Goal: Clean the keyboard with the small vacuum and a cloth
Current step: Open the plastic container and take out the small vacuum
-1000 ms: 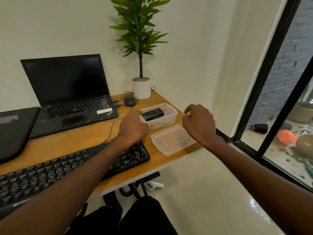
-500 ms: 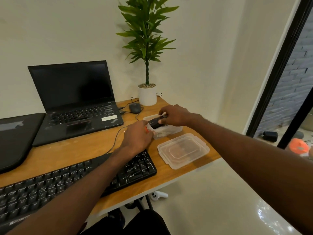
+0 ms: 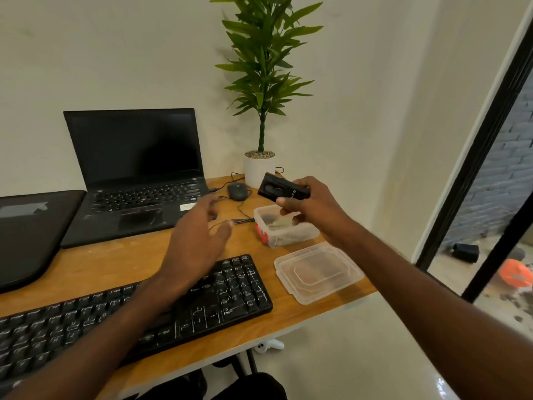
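My right hand point(image 3: 310, 204) grips a small black vacuum point(image 3: 281, 190) and holds it in the air above a clear plastic box point(image 3: 288, 236). Something pale and crumpled, possibly a cloth point(image 3: 281, 223), lies inside that box. My left hand point(image 3: 196, 241) hovers with its fingers spread above the desk, just beyond the far edge of the black keyboard point(image 3: 144, 319). The keyboard lies flat along the front of the wooden desk point(image 3: 109, 264), and my left forearm crosses over it.
The box's clear lid point(image 3: 317, 271) lies near the desk's right front corner. An open black laptop point(image 3: 135, 174), a closed dark laptop point(image 3: 28, 229), a wired mouse point(image 3: 237, 191) and a potted plant point(image 3: 261, 166) stand at the back. A glass door is on the right.
My right hand reached into the box, took hold of the vacuum and lifted it out. My left hand let go of the box's edge and opened above the desk.
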Available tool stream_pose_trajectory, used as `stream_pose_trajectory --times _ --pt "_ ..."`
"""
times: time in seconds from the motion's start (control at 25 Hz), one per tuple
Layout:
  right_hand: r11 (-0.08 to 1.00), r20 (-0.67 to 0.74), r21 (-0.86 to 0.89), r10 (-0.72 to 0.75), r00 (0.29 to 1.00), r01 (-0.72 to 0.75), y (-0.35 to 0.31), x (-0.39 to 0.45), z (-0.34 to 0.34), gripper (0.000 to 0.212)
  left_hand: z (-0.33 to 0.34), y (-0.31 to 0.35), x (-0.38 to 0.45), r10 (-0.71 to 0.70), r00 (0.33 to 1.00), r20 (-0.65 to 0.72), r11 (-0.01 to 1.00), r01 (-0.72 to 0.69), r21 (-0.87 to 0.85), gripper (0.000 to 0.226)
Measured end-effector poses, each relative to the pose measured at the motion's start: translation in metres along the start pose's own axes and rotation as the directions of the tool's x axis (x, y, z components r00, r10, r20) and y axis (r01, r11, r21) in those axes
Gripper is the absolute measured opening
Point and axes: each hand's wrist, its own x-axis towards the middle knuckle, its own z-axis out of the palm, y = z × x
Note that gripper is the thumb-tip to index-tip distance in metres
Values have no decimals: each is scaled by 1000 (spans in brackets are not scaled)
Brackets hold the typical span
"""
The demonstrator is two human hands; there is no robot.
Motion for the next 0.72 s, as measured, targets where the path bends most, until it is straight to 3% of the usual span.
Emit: stream_pose_trajectory --times 0.08,0.24,0.32,0.48,0.72 --pt "900 122 404 122 985 -161 -4 -22 25 49 -42 -19 -13 13 997 -75 999 -15 -35 56" --pt "647 322 680 159 933 -345 -12 -50 80 45 -122 -72 -50 -41 974 -224 999 33 -38 42" --pt "626 389 687 112 915 -369 -20 -58 104 44 -151 -100 -71 -72 964 -257 997 65 -34 38" --pt "746 424 578 73 903 -332 -37 -70 150 40 -186 -142 -109 -162 956 -243 985 144 -91 32" --pt "885 392 409 50 919 -223 -43 -83 203 32 -206 -172 -121 -299 925 -235 915 209 -344 24"
